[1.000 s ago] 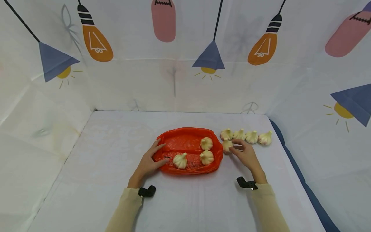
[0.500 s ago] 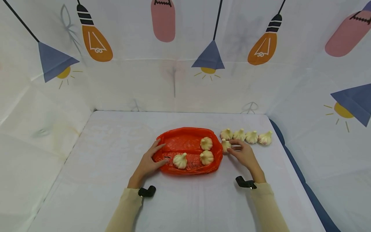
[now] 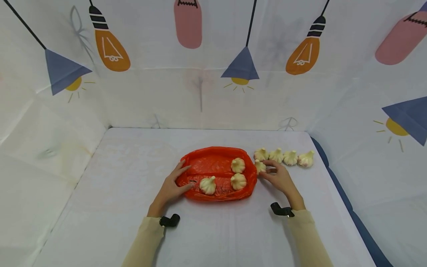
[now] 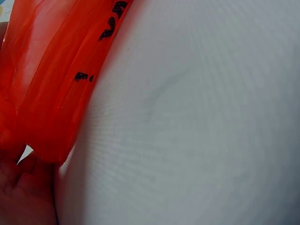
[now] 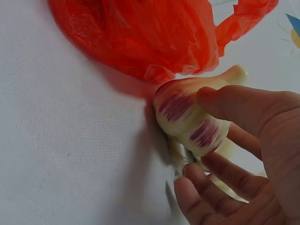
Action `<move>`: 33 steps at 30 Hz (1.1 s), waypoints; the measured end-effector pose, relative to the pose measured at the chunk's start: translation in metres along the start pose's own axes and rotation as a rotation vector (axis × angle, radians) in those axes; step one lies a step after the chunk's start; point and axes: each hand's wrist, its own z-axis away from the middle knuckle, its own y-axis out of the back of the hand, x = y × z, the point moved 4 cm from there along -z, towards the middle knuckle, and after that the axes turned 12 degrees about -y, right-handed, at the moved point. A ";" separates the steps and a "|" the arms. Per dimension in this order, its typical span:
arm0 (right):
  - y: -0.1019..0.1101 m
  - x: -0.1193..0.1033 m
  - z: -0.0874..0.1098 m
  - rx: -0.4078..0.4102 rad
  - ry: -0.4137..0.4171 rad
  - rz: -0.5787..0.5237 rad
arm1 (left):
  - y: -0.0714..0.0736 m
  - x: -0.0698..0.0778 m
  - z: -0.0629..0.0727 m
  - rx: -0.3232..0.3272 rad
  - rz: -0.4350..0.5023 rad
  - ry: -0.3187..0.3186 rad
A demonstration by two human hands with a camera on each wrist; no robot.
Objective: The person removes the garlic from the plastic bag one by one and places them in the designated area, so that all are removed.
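Note:
A red plastic bag [image 3: 207,163] with black print lies spread in an oval on the white table, and three pale garlic bulbs [image 3: 208,185] sit on it. My left hand [image 3: 171,188] rests at the bag's left edge with its fingers spread; in the left wrist view part of this hand [image 4: 28,194] shows beside the red plastic. At the bag's right edge, my right hand [image 3: 280,179] pinches another garlic bulb [image 3: 260,166] between thumb and fingers. The right wrist view shows purple streaks on this held bulb [image 5: 187,110], close beside the red plastic.
Several more garlic bulbs [image 3: 290,158] stand in a row behind and right of my right hand. White cloth walls [image 3: 150,96] with printed lamps rise at the back and sides. Dark blue fabric [image 3: 337,189] runs along the table's right edge.
My right hand has shifted slightly left with the garlic bulb, bringing it up against the bag's right edge. My left hand and the bag look unmoved.

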 end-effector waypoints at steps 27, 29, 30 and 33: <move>-0.002 0.002 0.001 0.040 -0.018 0.074 | 0.000 0.003 0.000 -0.005 -0.012 0.005; -0.001 0.003 0.001 0.046 -0.019 0.081 | 0.000 0.002 0.000 -0.006 -0.014 0.002; 0.000 0.003 0.001 0.050 -0.021 0.083 | 0.000 0.002 0.000 -0.007 -0.014 0.000; 0.001 0.003 0.001 0.058 -0.026 0.091 | 0.000 0.001 0.000 -0.005 -0.011 -0.002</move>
